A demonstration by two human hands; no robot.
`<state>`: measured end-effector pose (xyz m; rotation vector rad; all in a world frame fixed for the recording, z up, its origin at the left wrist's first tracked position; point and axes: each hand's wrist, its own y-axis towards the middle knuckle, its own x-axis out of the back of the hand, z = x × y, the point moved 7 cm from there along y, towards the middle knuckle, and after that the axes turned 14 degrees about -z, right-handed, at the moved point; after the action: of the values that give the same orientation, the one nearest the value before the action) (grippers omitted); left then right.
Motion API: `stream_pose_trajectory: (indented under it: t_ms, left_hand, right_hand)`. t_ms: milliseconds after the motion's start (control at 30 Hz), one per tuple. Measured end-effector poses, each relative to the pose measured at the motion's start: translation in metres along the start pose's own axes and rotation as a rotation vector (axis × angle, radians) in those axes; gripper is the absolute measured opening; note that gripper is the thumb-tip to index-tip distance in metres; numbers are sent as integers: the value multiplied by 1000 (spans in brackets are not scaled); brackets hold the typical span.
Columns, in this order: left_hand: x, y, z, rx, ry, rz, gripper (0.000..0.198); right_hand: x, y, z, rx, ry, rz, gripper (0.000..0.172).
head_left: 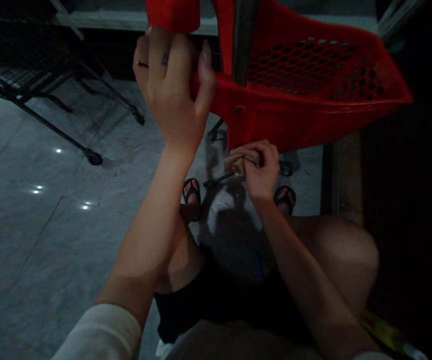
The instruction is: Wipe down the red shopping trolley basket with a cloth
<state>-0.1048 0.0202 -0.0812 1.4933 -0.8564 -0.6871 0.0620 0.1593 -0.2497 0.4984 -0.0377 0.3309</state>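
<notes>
A red perforated plastic shell (294, 100) fills the top right of the view, held up on edge, with a grey metal bar (243, 40) running along it. My left hand (172, 87) wraps around its red edge, and a ring shows on one finger. Just below, my right hand (263, 167) is shut on a crumpled tan cloth (240, 161). The cloth is pressed to the underside of the red shell, and part of it is hidden inside my fingers.
A black wire cart on casters (50, 95) stands at the upper left on a pale marble tile floor (43, 240). My sandalled feet (191, 192) and knees lie below my hands. A wooden strip (351, 175) runs along the dark right side.
</notes>
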Motion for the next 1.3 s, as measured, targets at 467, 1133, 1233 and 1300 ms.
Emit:
stream_pose_trajectory:
  t_ms: [467,1133,1233,1300]
  left_hand:
    - [15,4,1,42,-98,15,47]
    - [23,14,12,110,-193,-89,38]
    - [16,8,24,100,-139,-111,41]
    - [10,0,41,50,-124,-141,45]
  right_hand:
    - [-14,-70,-132,-301,-95,233,20]
    - [34,-29,-198,-482,-154,-87,28]
    - [0,-63,-185,-472,-114,35,24]
    - [-13,-77,-181,-460,-95,89,23]
